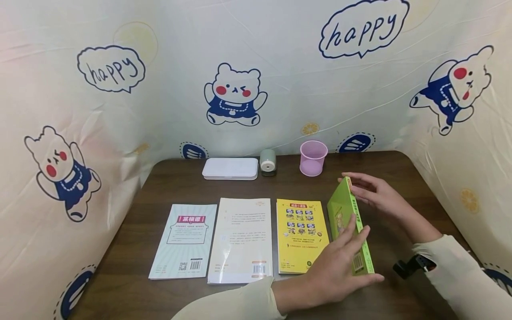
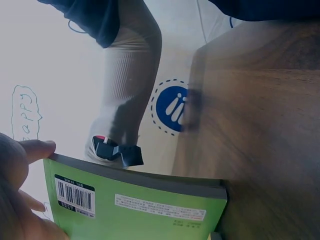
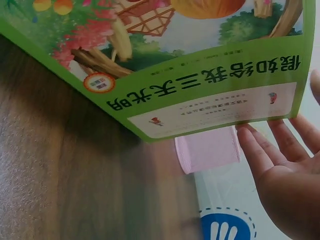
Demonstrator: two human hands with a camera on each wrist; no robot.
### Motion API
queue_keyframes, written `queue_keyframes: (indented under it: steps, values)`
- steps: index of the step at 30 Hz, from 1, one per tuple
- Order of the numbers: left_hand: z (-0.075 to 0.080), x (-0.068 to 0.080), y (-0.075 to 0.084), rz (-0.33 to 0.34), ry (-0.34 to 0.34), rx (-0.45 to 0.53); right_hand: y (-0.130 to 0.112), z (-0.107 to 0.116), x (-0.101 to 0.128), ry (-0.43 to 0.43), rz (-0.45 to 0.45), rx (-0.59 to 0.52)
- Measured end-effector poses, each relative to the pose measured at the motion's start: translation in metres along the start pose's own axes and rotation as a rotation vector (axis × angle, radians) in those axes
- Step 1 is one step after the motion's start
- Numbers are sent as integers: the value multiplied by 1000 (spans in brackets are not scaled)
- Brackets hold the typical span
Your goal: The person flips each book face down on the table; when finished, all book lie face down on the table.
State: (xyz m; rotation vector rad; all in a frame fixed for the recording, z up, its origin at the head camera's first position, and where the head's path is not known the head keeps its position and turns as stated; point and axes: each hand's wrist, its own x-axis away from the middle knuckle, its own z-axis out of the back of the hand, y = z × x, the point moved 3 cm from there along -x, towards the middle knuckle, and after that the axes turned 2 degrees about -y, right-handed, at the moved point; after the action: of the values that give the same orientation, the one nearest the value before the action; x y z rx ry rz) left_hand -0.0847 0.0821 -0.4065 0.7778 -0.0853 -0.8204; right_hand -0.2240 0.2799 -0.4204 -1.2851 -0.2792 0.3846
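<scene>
A green book (image 1: 350, 224) stands upright on its long edge at the right of the table, spine upward. My left hand (image 1: 336, 266) is at its near end, fingers extended along the spine and thumb by the near corner. In the left wrist view, the back cover (image 2: 150, 207) shows a barcode. At the far end, my right hand (image 1: 374, 193) touches the book with straight fingers. The right wrist view shows the illustrated front cover (image 3: 200, 75), with fingertips (image 3: 245, 131) at its edge. A yellow book (image 1: 300, 235) lies flat just left of the green one.
A white book (image 1: 240, 240) and a pale blue book (image 1: 184, 240) lie flat farther left. Along the back edge stand a white case (image 1: 230, 169), a small green pencil sharpener (image 1: 268, 162) and a pink cup (image 1: 313, 158). Printed cloth hangs behind the table.
</scene>
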Motion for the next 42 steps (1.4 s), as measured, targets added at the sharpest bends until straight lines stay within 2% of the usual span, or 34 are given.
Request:
queue_keyframes:
  steps: [7,12,18,22,28,42]
  values:
    - [0,-1,3,-11,-2,-48,-1,2,2,17,-46,53]
    - [-4,-4,-1,-9,-49,-71,2,8,6,10,-41,31]
    - [-15,-3,-21,28,-141,-204,9,18,11,-4,-5,-54]
    - [-24,1,-36,81,-256,-270,15,23,14,-16,17,-97]
    - [-36,4,-55,151,-427,-318,19,28,20,12,-24,5]
    - [-39,5,-64,132,-571,-431,25,30,26,32,-56,187]
